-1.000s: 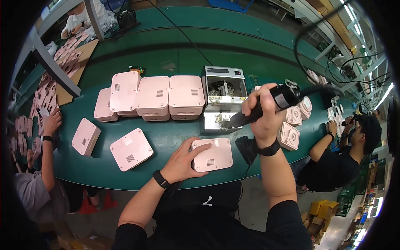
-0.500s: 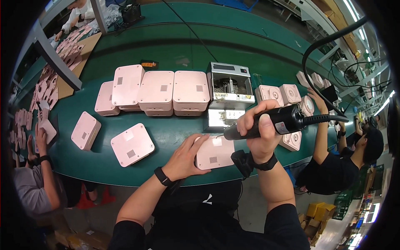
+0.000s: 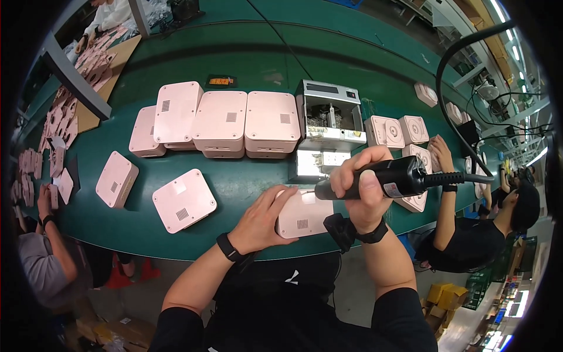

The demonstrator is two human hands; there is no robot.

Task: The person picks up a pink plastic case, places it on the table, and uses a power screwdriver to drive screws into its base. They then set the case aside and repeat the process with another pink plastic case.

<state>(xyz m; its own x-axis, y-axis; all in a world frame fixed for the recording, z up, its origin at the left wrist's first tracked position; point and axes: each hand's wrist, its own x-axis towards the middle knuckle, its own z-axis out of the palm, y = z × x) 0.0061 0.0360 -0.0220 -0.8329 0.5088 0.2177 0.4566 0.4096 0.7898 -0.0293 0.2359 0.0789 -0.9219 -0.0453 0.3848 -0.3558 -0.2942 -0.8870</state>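
Under my left hand [image 3: 258, 220] lies a pale pink square plastic box [image 3: 293, 218] with a vent grille and a white label, close to the table's near edge. My left fingers and thumb grip its left side. In my right hand [image 3: 365, 190] is a black corded electric screwdriver [image 3: 384, 178], held roughly level with its nose to the left. Its tip is over the box's far edge; whether it touches a screw I cannot make out. Left of my hand, another pink box [image 3: 184, 200] rests flat, and a further one [image 3: 117, 179] sits beyond it.
Stacked pink boxes [image 3: 220, 120] stand along the back, beside a silver screw feeder [image 3: 329, 114]. Round-faced pink units [image 3: 386, 131] are at the right, where a co-worker's hand [image 3: 440, 154] reaches in. The screwdriver's thick cable [image 3: 441, 70] arcs overhead. Another co-worker [image 3: 50, 246] works at the left.
My view has shifted slightly. My left hand still holds the box and my right hand the screwdriver, in nearly the same place. The right co-worker's hand has come lower, nearer the round-faced units.
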